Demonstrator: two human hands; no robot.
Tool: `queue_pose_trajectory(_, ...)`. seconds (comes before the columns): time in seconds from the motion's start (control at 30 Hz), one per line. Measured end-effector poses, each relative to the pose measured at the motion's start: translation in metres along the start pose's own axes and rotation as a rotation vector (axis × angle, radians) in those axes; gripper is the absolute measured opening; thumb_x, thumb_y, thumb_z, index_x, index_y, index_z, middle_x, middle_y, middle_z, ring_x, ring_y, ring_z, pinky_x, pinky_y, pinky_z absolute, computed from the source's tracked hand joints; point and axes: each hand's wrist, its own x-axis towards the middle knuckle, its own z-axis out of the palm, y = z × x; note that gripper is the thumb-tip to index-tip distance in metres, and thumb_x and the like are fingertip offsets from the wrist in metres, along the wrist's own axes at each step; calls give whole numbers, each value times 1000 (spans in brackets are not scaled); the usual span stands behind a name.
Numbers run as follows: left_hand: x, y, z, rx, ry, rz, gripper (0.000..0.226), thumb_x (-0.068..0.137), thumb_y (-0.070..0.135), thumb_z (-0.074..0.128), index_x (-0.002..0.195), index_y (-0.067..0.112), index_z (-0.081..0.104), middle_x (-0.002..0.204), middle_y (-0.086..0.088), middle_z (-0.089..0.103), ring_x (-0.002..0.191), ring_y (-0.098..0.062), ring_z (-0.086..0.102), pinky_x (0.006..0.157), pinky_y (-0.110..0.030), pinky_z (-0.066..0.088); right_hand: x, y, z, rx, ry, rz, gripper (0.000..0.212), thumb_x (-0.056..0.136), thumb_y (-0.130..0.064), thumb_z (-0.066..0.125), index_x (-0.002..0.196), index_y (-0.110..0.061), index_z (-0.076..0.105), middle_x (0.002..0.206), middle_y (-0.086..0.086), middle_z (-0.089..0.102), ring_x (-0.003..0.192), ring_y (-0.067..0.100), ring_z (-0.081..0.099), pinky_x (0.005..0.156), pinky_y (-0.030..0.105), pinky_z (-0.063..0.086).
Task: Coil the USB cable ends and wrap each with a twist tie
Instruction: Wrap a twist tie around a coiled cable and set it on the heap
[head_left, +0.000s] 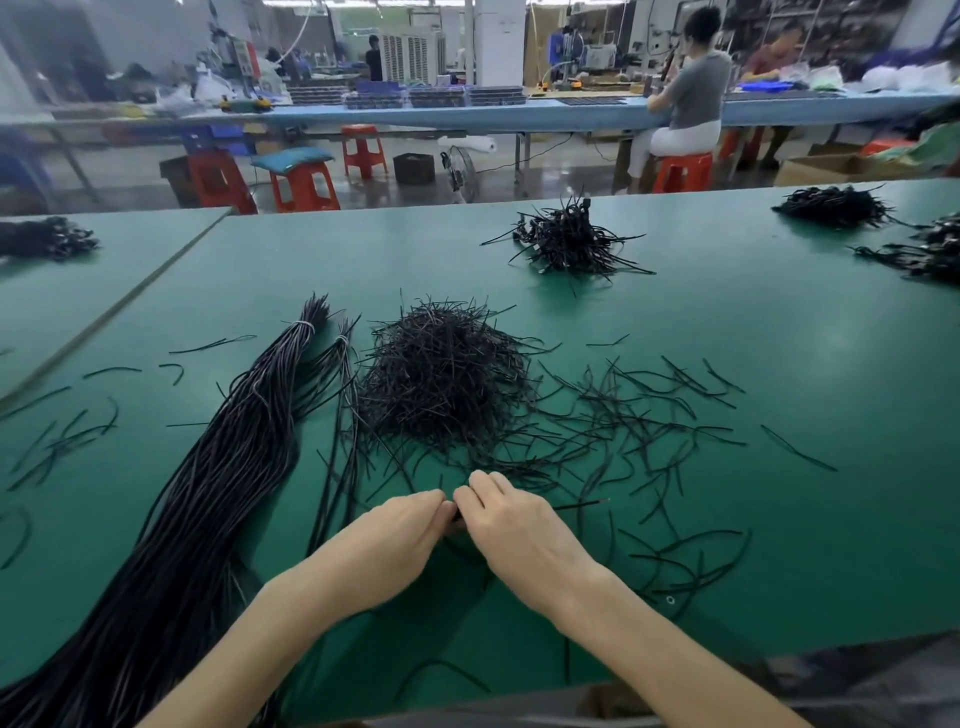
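Left hand (400, 540), right hand (514, 535): fingertips met, both pinched one black twist tie (584, 503); tie heap (447, 384) lay beyond, on green table (779, 338)

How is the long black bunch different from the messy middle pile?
The cable bundle has long strands side by side, tied near the far end; the twist tie pile has short, loose, tangled pieces. The bundle stretches out; the pile is rounded. Both are black.
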Motion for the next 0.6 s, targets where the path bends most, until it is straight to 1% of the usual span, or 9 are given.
queue_pose_trajectory(0.07, 2, -1, 0, -62, 1, -1, 41, 109, 45, 28, 80, 21, 42, 73, 4, 51, 62, -15, 43, 64, -34, 41, 3, 2, 2, 13, 48, -6, 43, 55, 5, 80, 89, -15, 61, 85, 0, 57, 74, 15, 57, 53, 22, 49)
queue_pose_trajectory(0.13, 5, -2, 0, -72, 28, -6, 41, 109, 47, 26, 82, 22, 44, 74, 2, 55, 65, -19, 48, 67, -38, 44, 7, 4, 5, 31, 74, 0, 37, 63, 7, 76, 91, -13, 63, 87, 1, 58, 76, 17, 59, 57, 25, 53)
queue_pose_trajectory(0.2, 10, -5, 5, -7, 104, -6, 39, 109, 46, 26, 81, 21, 39, 74, -2, 55, 64, -24, 48, 65, -43, 44, 11, 5, 9, 30, 92, 16, 34, 75, 2, 75, 104, -12, 64, 95, 2, 60, 85, 19, 61, 70, 28, 55)
queue_pose_trajectory(0.27, 16, -7, 10, 9, 219, -17, 39, 108, 46, 25, 79, 21, 36, 70, -1, 53, 59, -22, 47, 61, -42, 39, 17, 7, 9, -31, 117, 73, 52, 80, -3, 76, 129, -8, 59, 113, 6, 61, 105, 24, 61, 90, 35, 54)
queue_pose_trajectory(0.33, 23, -7, 12, -184, 380, -79, 44, 104, 51, 24, 78, 18, 38, 67, 2, 51, 56, -18, 43, 57, -36, 36, 24, 12, 3, -104, 192, 188, 73, 77, 0, 79, 143, -1, 47, 132, 16, 52, 124, 32, 51, 106, 44, 47)
queue_pose_trajectory(0.37, 27, -8, 12, -349, 467, -127, 47, 104, 51, 25, 77, 16, 40, 65, 3, 47, 55, -15, 40, 55, -33, 34, 28, 16, 0, -94, 252, 248, 74, 78, 2, 78, 144, 1, 45, 136, 19, 47, 128, 34, 47, 109, 46, 44)
queue_pose_trajectory(0.43, 34, -11, 15, -681, 585, -207, 46, 109, 44, 28, 77, 13, 40, 60, 5, 38, 49, -12, 32, 49, -28, 30, 37, 26, -6, 0, 354, 347, 58, 85, -6, 76, 136, -1, 48, 131, 17, 47, 122, 30, 47, 106, 43, 45)
queue_pose_trajectory(0.5, 37, -12, 17, -844, 623, -229, 43, 111, 40, 30, 78, 13, 39, 55, 9, 33, 45, -9, 26, 43, -23, 26, 46, 36, -9, 152, 272, 473, 43, 94, -26, 71, 127, -6, 51, 121, 8, 50, 111, 24, 47, 100, 38, 46)
queue_pose_trajectory(0.6, 37, -10, 22, -818, 623, -193, 43, 111, 38, 30, 77, 15, 40, 55, 12, 33, 46, -7, 27, 43, -21, 26, 55, 39, 5, 264, -23, 627, 47, 95, -51, 60, 123, -13, 53, 119, 4, 52, 113, 23, 43, 102, 36, 39)
